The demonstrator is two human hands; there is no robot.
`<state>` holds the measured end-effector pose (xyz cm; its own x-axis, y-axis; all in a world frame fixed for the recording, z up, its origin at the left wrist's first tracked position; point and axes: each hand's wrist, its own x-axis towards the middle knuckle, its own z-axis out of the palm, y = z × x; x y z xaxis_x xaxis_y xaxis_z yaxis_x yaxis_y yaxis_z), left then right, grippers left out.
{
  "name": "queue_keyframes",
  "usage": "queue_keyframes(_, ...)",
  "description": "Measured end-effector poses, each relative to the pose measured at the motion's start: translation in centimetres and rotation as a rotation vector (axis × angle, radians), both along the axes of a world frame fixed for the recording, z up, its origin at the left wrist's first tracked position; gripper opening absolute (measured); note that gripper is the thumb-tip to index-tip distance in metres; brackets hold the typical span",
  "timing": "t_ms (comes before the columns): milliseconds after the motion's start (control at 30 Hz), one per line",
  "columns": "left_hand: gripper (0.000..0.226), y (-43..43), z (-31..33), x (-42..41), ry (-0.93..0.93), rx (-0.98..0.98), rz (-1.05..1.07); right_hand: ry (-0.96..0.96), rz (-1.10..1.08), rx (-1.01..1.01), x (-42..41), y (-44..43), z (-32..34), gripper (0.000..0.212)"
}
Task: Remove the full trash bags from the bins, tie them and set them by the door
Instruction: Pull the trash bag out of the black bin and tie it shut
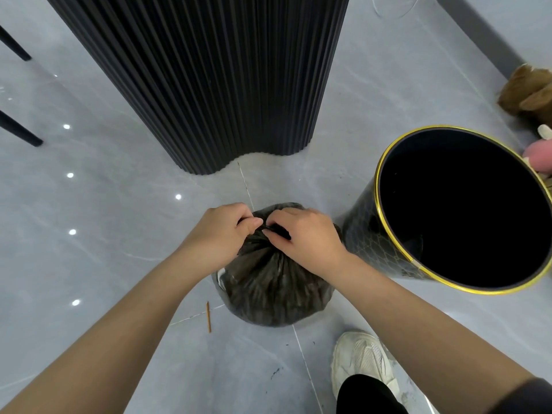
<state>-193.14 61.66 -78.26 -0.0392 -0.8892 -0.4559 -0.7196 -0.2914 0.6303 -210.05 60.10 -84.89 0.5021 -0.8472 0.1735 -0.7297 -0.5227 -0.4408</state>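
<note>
A full dark trash bag (274, 285) stands on the grey tiled floor, its top gathered into a bunch. My left hand (221, 231) grips the gathered plastic from the left. My right hand (307, 237) pinches the same bunch from the right, fingers curled over it. Both hands meet at the bag's neck, which they partly hide. To the right stands a black bin (370, 234) with a gold rim; no liner shows inside it.
A large black fluted column base (215, 85) rises just behind the bag. A thin wooden stick (208, 316) lies on the floor left of the bag. My white shoe (361, 360) is at lower right. Plush toys (531, 97) lie at the far right. Dark chair legs (21, 130) stand at the left.
</note>
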Motion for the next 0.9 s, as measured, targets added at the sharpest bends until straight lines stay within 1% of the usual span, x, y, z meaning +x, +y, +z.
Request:
queue_keyframes(100,0.025,0.0,0.1,0.1,-0.064,-0.032,-0.025,-0.020,-0.010,-0.036,0.1,-0.2,-0.4,0.028)
queue_keyframes(200,0.025,0.1,0.2,0.1,-0.086,-0.050,-0.045,-0.029,-0.007,-0.080,0.0,-0.3,-0.5,0.032)
queue_keyframes(400,0.025,0.2,0.2,0.2,-0.107,-0.055,-0.061,-0.010,-0.065,-0.047,0.2,0.0,0.3,0.031)
queue_keyframes(567,0.025,0.2,0.1,0.3,-0.110,-0.031,-0.058,0.011,-0.046,-0.076,0.3,0.1,0.3,0.020)
queue_keyframes(667,0.024,0.1,0.1,0.4,-0.120,-0.045,-0.065,0.013,-0.008,-0.119,0.2,0.0,-0.2,0.027)
queue_keyframes(733,0.024,0.2,0.0,0.5,-0.134,-0.047,-0.068,-0.011,0.008,-0.105,0.2,-0.2,-0.4,0.030)
queue_keyframes(900,0.023,0.1,-0.1,0.5,-0.143,-0.059,-0.075,-0.011,-0.041,-0.048,0.4,-0.2,-0.3,0.026)
